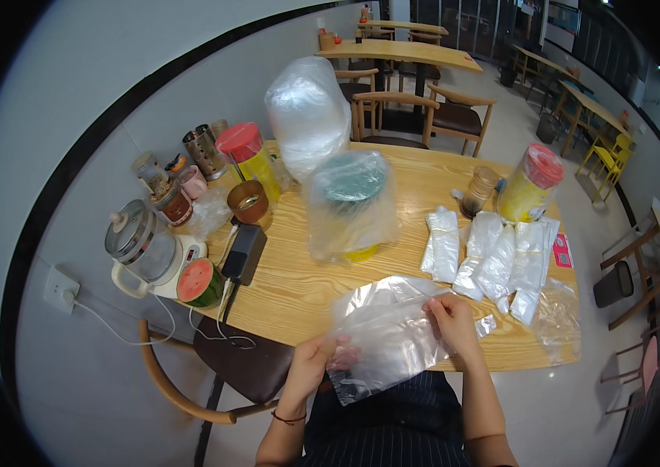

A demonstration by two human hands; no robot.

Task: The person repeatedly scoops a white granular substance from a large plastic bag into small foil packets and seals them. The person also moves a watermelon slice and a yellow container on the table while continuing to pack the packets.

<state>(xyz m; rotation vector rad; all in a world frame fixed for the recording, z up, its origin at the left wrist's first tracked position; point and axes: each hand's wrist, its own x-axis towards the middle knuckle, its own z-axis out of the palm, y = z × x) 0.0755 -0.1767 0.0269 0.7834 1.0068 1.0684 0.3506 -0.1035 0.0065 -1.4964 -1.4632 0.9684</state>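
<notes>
A clear plastic bag (394, 338) is spread between my two hands, over the near edge of the wooden table (283, 303). My left hand (315, 362) grips its left side, with some fingers seen through the film. At its upper right edge, my right hand (452, 324) pinches the plastic between thumb and fingers. Bundles of folded white plastic bags (496, 257) lie beyond my right hand. Past the bag stands a tub with a green lid (356, 178), loosely covered in thin plastic, yellow at its base.
A large plastic-wrapped bundle (309, 117) stands at the back. Left are a glass kettle (149, 251), a cut watermelon (198, 281), a black power strip (245, 254) with cords, and a brown cup (248, 201). Red-lidded canisters stand at both sides. A chair (242, 356) is near my left.
</notes>
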